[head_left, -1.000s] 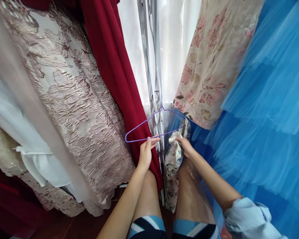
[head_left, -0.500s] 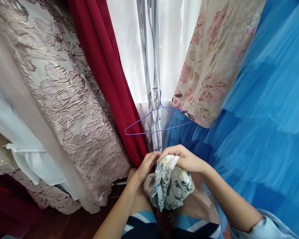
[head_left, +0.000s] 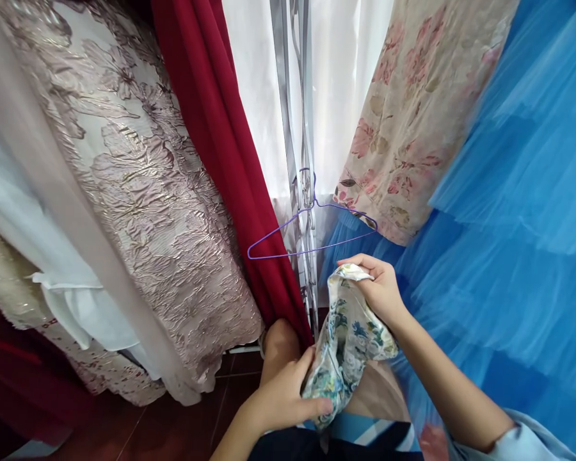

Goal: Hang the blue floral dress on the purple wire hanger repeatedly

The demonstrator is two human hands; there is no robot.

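Note:
A floral garment (head_left: pixel 348 333), white with blue, green and yellow print, is stretched between my two hands above my lap. My right hand (head_left: pixel 377 285) pinches its upper edge, fingers closed on the cloth. Lower and to the left, my left hand (head_left: pixel 292 394) grips the garment's side, thumb over the front and the other fingers behind. The cloth is bunched, so I cannot tell its kind of cut. Just beyond my hands, a purple wire hanger (head_left: pixel 312 250) hangs by its hook from a metal stand.
The silver metal stand (head_left: pixel 282 83) rises in the middle before a white curtain (head_left: pixel 249 70). Left hang a red cloth (head_left: pixel 221 128) and a pink embossed dress (head_left: pixel 173 230). Right hang a beige floral dress (head_left: pixel 408 128) and a tiered blue tulle dress (head_left: pixel 504 192). The floor (head_left: pixel 221 410) is dark red tile.
My hands have moved apart: the left went down along the garment, the right up and to the right. The garment has gone from a bunch to a more spread shape.

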